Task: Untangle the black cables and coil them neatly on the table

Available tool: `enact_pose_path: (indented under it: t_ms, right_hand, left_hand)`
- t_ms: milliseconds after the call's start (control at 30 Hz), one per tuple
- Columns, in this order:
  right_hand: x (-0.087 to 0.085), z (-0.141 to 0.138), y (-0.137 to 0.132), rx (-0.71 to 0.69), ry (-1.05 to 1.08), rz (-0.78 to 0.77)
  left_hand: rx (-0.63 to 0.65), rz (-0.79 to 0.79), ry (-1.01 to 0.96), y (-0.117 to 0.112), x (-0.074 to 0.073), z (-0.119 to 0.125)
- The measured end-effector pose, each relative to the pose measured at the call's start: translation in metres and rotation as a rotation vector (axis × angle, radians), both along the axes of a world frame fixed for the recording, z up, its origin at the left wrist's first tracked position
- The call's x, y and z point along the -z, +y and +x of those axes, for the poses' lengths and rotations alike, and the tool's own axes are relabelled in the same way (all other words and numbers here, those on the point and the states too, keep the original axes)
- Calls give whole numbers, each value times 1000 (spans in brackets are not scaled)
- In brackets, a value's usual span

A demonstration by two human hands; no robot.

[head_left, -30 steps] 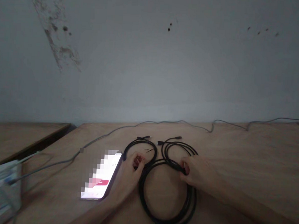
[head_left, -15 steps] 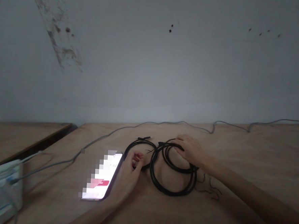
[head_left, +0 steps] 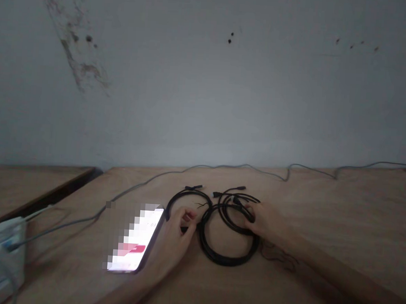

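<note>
Three coils of black cable lie side by side on the wooden table, partly overlapping. My right hand (head_left: 267, 222) grips the upper right side of the right cable coil (head_left: 223, 217), thumb and fingers closed round its strands near a plug. The middle cable coil (head_left: 229, 262) lies partly under that one, nearest me. My left hand (head_left: 177, 235) rests by the front of the left cable coil (head_left: 186, 192), fingers loosely curled, thumb apart, with nothing visibly held. Plug ends (head_left: 217, 195) stick out beyond the coils. Thin dark ties (head_left: 281, 257) lie under my right wrist.
A lit phone (head_left: 139, 240) lies left of my left hand, partly pixelated. Farther left stands a white box-like object (head_left: 17, 260) with cords. A long grey cord (head_left: 128, 191) runs across the table along the wall. A dark gap (head_left: 66, 185) separates two tabletops.
My right hand has come down toward me from the coil's far edge and now grips its right side. Plug ends it covered now show. My left hand has hardly moved.
</note>
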State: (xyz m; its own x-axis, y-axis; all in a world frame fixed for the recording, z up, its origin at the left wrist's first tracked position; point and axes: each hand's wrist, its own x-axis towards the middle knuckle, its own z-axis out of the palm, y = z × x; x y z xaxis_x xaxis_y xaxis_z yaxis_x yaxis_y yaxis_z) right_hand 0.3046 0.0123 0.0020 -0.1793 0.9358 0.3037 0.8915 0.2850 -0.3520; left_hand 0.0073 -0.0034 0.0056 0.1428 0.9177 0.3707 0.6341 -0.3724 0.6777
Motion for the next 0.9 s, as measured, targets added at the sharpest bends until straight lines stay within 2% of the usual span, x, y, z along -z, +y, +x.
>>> enact_pose_path:
  t_ms: [167,300,367,500,567,667,733,900]
  right_hand:
    - [-9,-6,8,-46,61,18]
    - [-21,3,28,-82,31,132]
    - [-26,11,40,-25,-17,227]
    - [-27,20,48,35,-42,289]
    - [-23,18,39,3,-61,289]
    - [-13,11,11,-180,-116,223]
    - [-7,9,-7,-226,-125,191]
    - [2,6,-31,-328,-163,40]
  left_hand:
    - [-12,5,11,1,3,-1]
    - [-1,1,6,3,8,-2]
    - [-4,-4,6,4,10,-2]
    - [3,19,26,3,9,-2]
    - [4,22,42,1,6,-1]
    - [27,30,89,-2,0,1]
    - [46,45,128,-4,-3,3]
    - [63,119,221,-2,2,4]
